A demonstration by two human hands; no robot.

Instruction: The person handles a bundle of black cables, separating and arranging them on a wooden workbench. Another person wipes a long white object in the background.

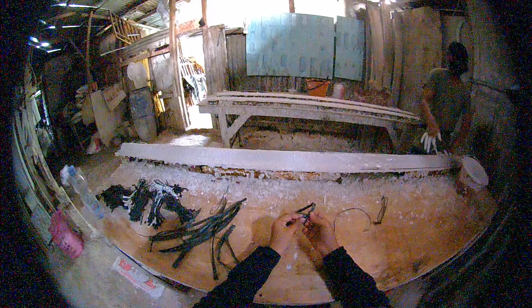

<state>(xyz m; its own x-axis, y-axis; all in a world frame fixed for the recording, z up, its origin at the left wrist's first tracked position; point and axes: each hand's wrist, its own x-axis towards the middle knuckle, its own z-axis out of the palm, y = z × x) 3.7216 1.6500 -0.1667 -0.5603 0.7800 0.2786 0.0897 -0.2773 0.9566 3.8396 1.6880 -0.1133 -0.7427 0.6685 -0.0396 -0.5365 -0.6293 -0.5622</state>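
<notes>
My left hand (284, 231) and my right hand (321, 233) meet over a brown wooden board (410, 241), both pinching a short dark strip (303, 210) that sticks up between the fingers. Both sleeves are dark. To the left of my hands lies a loose bundle of long dark strips (202, 231). Further left sits a heap of black and white tied bunches (147, 200). A thin wire loop (354, 215) and a small dark bent piece (381, 208) lie just right of my hands.
A long pale plank (288, 158) crosses the far edge of the board, with a white pot (472, 172) at its right end. A plastic bottle (84, 189) and a pink object (65, 236) stand at the left. Another person (446, 100) stands at the right by a wooden bench (310, 111).
</notes>
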